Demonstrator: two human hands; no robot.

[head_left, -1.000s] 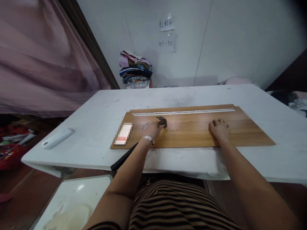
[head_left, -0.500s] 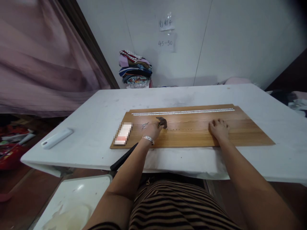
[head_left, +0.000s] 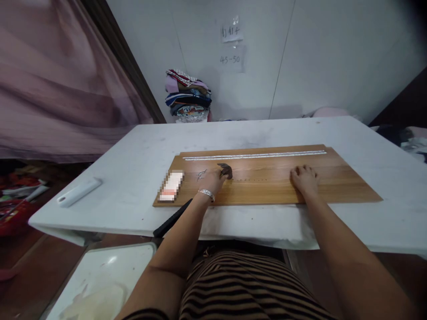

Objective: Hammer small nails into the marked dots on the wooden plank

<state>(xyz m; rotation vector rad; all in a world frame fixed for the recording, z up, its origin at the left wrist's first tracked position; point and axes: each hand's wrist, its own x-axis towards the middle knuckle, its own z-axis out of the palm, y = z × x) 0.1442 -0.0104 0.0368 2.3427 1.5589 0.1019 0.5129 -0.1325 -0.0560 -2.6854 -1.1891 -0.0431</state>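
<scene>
My left hand (head_left: 211, 180), with a silver bracelet at the wrist, is closed round the neck of a claw hammer (head_left: 226, 170). The hammer's dark head rests on a wooden board (head_left: 267, 195), and its black handle runs under my forearm past the board's front edge. Several nails (head_left: 201, 174) lie loose just left of that hand. A row of small dark dots (head_left: 250, 180), nail heads or holes, I cannot tell which, stretches to the right of the hammer head. My right hand (head_left: 304, 178) lies on the board's right part, fingers apart and slightly bent, holding nothing.
Along the board's back runs a pale measuring strip (head_left: 255, 155). A blurred-out phone-like slab (head_left: 171, 186) is on its left end. On the white table (head_left: 113, 164) lies a white long object (head_left: 79, 192); folded clothes (head_left: 188, 95) are stacked by the wall behind.
</scene>
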